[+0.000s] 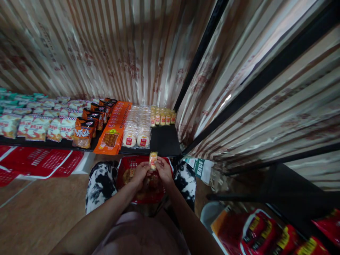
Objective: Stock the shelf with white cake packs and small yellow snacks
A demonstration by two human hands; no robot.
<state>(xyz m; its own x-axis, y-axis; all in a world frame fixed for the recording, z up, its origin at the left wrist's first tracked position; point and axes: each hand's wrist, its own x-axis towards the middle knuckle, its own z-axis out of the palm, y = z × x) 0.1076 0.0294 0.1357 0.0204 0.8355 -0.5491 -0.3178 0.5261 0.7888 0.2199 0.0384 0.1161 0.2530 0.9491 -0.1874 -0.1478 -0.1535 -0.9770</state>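
Two bare hands meet over a red basket (127, 163) held between the person's knees. The left hand (140, 173) and right hand (164, 170) pinch one small yellow snack packet (153, 159) between fingertips, closed on its lower edge, just below the front lip of a black shelf (166, 141). Matching yellow packets (162, 117) stand in a row at the shelf's back right, beside round white-wrapped cakes (138, 127) and orange packs (113, 131). To place it neatly, it seems best to keep the packet upright, label forward, and lift it clear of the shelf edge.
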